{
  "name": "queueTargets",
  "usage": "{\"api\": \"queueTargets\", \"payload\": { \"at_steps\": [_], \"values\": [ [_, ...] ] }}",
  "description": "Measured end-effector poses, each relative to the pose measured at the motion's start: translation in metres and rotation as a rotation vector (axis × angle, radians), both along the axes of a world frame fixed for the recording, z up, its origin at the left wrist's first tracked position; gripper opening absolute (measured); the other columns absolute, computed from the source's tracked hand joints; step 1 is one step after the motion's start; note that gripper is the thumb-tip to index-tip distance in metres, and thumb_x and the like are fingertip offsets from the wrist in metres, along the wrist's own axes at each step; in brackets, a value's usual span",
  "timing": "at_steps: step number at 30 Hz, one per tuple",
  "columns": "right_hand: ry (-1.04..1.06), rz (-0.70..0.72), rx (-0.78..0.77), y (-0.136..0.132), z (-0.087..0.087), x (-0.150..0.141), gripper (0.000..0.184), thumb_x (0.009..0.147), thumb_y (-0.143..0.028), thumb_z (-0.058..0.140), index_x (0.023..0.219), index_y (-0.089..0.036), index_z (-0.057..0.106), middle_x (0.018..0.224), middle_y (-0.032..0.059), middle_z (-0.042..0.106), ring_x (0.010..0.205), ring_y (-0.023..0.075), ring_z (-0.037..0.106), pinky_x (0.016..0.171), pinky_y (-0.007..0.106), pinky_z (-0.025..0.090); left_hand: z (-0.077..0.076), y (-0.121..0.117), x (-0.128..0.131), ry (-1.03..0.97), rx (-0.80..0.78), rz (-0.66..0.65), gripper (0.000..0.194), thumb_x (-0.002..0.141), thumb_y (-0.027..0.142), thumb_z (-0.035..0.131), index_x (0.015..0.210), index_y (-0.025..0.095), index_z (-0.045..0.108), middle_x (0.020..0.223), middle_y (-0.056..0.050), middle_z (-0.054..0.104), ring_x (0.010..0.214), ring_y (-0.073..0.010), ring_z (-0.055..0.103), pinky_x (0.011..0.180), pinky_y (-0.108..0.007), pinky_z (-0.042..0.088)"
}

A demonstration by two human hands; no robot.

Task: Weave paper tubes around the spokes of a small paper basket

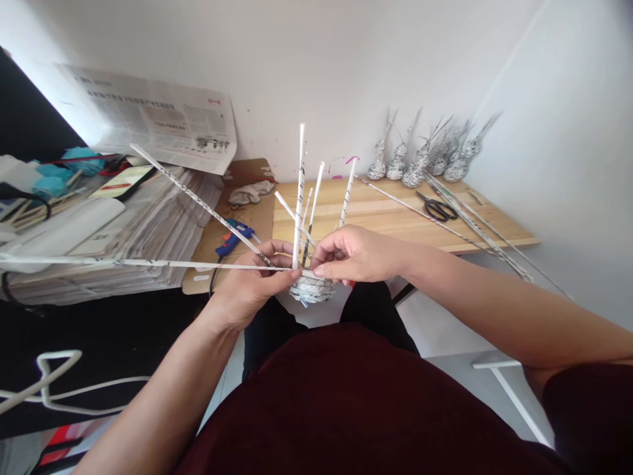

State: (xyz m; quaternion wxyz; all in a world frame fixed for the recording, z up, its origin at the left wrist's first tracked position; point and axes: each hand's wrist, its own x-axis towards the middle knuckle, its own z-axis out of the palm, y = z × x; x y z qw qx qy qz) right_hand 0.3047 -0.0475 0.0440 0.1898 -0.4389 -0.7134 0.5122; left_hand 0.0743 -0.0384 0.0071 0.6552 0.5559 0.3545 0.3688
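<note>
A small round woven basket (312, 290) of rolled newspaper is held up between my hands, in front of the table's near edge. Several upright paper tubes (299, 191) fan out from its rim. My left hand (257, 277) is closed on the basket's left side, thumb at the rim. One long paper strip (148, 263) runs from that thumb out past the left edge of the view. My right hand (351, 254) grips the right side of the rim, thumb and fingers bent together. The basket's far side is hidden.
Folded newspapers (163, 224) are stacked at left, beside a blue glue gun (234, 237). Black scissors (439, 209) and long paper tubes (475, 224) lie on the right of the wooden table (386, 224). Several woven paper figures (415, 168) stand by the wall.
</note>
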Motion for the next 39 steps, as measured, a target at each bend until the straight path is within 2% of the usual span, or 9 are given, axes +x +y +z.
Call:
{"api": "queueTargets", "payload": {
  "at_steps": [4,7,12,17,20,23,29,33,39],
  "values": [
    [-0.071,-0.030,0.175,-0.006,0.001,-0.008,0.008,0.076,-0.019,0.067,0.083,-0.016,0.072,0.069,-0.0019,0.067,0.059,0.0077,0.058,0.055,0.020,0.044,0.002,-0.002,0.002,0.008,0.007,0.003,0.038,0.065,0.013,0.087,0.099,0.017,0.069,0.080,-0.002,0.075,0.069,-0.0115,0.067,0.062,-0.018,0.051],
    [-0.102,-0.062,0.235,-0.008,0.001,-0.012,0.010,0.071,-0.015,0.067,0.080,-0.016,0.071,0.071,-0.0017,0.068,0.062,0.0086,0.059,0.058,0.021,0.045,0.003,-0.002,0.003,0.004,0.006,0.013,0.039,0.064,0.013,0.088,0.097,0.016,0.069,0.080,-0.002,0.075,0.070,-0.0123,0.067,0.061,-0.019,0.051],
    [-0.049,-0.057,0.210,-0.007,0.000,-0.009,0.013,0.071,-0.013,0.067,0.083,-0.016,0.072,0.073,-0.0014,0.069,0.063,0.0088,0.059,0.059,0.021,0.046,0.003,-0.001,0.003,0.000,-0.014,0.040,0.040,0.062,0.014,0.089,0.097,0.016,0.068,0.078,-0.001,0.073,0.069,-0.0125,0.067,0.063,-0.019,0.052],
    [0.028,-0.004,0.022,-0.003,0.000,0.000,0.021,0.077,-0.018,0.067,0.097,-0.016,0.074,0.073,-0.0006,0.068,0.058,0.0096,0.059,0.054,0.023,0.047,0.001,0.000,0.001,0.012,-0.012,0.060,0.039,0.065,0.018,0.089,0.097,0.016,0.068,0.080,-0.002,0.073,0.068,-0.0120,0.066,0.062,-0.019,0.051],
    [-0.019,-0.034,0.095,-0.004,0.000,-0.002,0.017,0.078,-0.022,0.069,0.093,-0.015,0.074,0.071,-0.0006,0.068,0.058,0.0093,0.058,0.057,0.023,0.046,0.000,0.000,0.001,0.005,-0.009,0.047,0.040,0.064,0.015,0.088,0.098,0.016,0.068,0.080,-0.002,0.073,0.070,-0.0125,0.067,0.064,-0.020,0.052],
    [-0.039,-0.043,0.201,-0.005,-0.001,-0.007,0.009,0.078,-0.019,0.068,0.084,-0.015,0.073,0.073,-0.0008,0.069,0.063,0.0088,0.058,0.061,0.022,0.045,0.000,0.000,0.002,-0.005,0.001,0.028,0.038,0.063,0.012,0.087,0.096,0.016,0.069,0.080,-0.002,0.074,0.070,-0.0125,0.067,0.064,-0.020,0.051],
    [-0.062,-0.049,0.191,-0.006,-0.002,-0.010,0.011,0.072,-0.014,0.067,0.081,-0.016,0.071,0.073,-0.0015,0.069,0.063,0.0090,0.058,0.060,0.022,0.045,0.000,-0.001,0.003,-0.019,0.006,0.023,0.037,0.062,0.012,0.087,0.094,0.016,0.069,0.080,-0.002,0.075,0.070,-0.0127,0.067,0.064,-0.020,0.051],
    [-0.034,-0.009,0.158,-0.004,-0.002,-0.004,0.016,0.076,-0.019,0.069,0.090,-0.016,0.074,0.077,0.0001,0.070,0.068,0.0105,0.061,0.063,0.023,0.048,0.000,0.000,0.002,0.006,0.013,0.029,0.039,0.064,0.012,0.087,0.097,0.017,0.068,0.080,-0.002,0.074,0.069,-0.0121,0.066,0.063,-0.020,0.051],
    [-0.067,-0.051,0.260,-0.006,0.000,-0.008,0.014,0.080,-0.027,0.068,0.083,-0.015,0.074,0.071,-0.0002,0.069,0.063,0.0095,0.058,0.060,0.023,0.044,0.004,-0.001,0.004,0.050,0.045,-0.002,0.038,0.066,0.016,0.087,0.099,0.017,0.068,0.081,-0.002,0.074,0.072,-0.0126,0.067,0.066,-0.021,0.052]
  ]
}}
